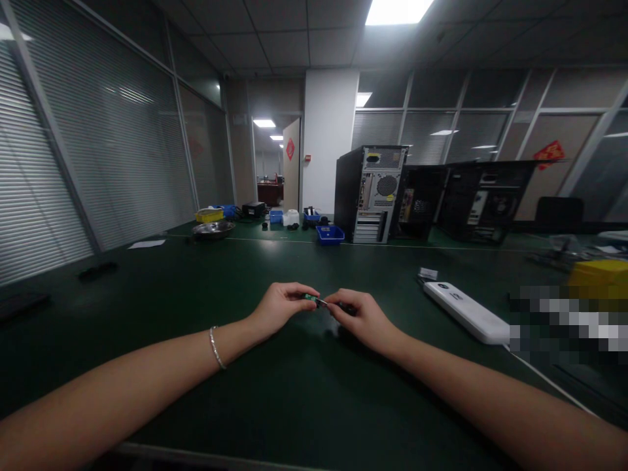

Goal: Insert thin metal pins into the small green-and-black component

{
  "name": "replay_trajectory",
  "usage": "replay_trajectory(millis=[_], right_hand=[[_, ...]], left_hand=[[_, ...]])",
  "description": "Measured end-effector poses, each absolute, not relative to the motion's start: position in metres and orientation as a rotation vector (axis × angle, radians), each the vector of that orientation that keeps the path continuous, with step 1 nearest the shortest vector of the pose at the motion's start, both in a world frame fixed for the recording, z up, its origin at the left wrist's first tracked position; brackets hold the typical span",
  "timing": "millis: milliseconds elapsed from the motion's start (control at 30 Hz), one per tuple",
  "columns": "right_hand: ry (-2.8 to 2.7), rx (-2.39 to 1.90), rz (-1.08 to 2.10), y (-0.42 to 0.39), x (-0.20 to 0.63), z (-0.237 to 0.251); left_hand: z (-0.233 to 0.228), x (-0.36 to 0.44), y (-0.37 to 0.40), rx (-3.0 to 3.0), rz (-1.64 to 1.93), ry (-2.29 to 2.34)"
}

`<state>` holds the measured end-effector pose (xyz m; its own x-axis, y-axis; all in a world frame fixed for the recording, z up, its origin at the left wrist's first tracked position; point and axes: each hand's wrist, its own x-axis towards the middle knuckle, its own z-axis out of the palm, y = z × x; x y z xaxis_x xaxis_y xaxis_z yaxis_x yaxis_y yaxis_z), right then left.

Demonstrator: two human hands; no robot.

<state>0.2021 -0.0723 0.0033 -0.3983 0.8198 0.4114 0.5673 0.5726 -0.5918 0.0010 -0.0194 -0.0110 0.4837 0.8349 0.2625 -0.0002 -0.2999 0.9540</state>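
Observation:
In the middle of the view my left hand [282, 309] is closed, pinching a small green circuit board [309, 297] between thumb and fingers. My right hand [362, 315] is closed too, around a thin metal-shafted tool [322, 301] with what looks like a dark handle behind the fingers. The shaft points left and meets the board's right end; whether it touches there is too small to tell. Both hands are just above the dark green tabletop [294, 392]. Fingers cover much of the board and the tool.
On the right lies a white power bank [464, 309] with a cable. Computer towers [375, 196] stand at the back right, beside a blue tray [330, 235]. A metal dish [213, 229] and a yellow bin [209, 214] sit at the back left. A yellow object [601, 281] is far right.

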Motion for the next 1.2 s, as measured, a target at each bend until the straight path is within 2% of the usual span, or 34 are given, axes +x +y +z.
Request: replay_trajectory(millis=[1200], right_hand=[[-2.123, -1.146, 0.493, -0.0713, 0.1980, 0.0029]], left_hand=[[-0.0118, 0.0013, -0.0205, 1.620, 0.984, 0.713]])
